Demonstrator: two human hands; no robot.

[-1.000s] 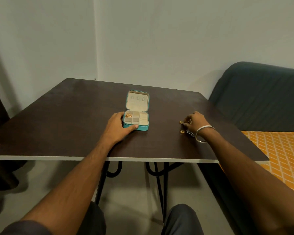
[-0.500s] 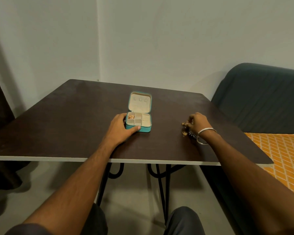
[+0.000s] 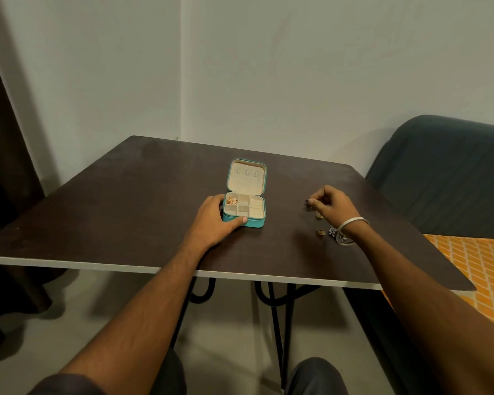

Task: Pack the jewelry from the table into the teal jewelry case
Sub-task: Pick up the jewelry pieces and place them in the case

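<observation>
The teal jewelry case [image 3: 257, 222] lies open on the dark table [image 3: 126, 201], lid folded back, cream compartments showing. Gold jewelry [image 3: 231, 200] fills its far-left compartment. My left hand [image 3: 214, 220] grips the case's left front corner, thumb along the front wall. My right hand [image 3: 330, 205] is raised a little above the table to the right and pinches a small dark piece of jewelry [image 3: 307, 205] in its fingertips. Two gold rings [image 3: 320, 215] [image 3: 321, 232] and a silver beaded piece [image 3: 335, 233] lie on the table under my right wrist.
A silver bangle [image 3: 351, 228] hangs on my right wrist. A dark green sofa [image 3: 445, 172] stands to the right of the table, with an orange patterned cloth [image 3: 474, 260] in front of it. A dark curtain [image 3: 0, 138] hangs at the left.
My right hand has lifted off the table with a small piece pinched in its fingers, uncovering the rings below. My left hand stays on the case.
</observation>
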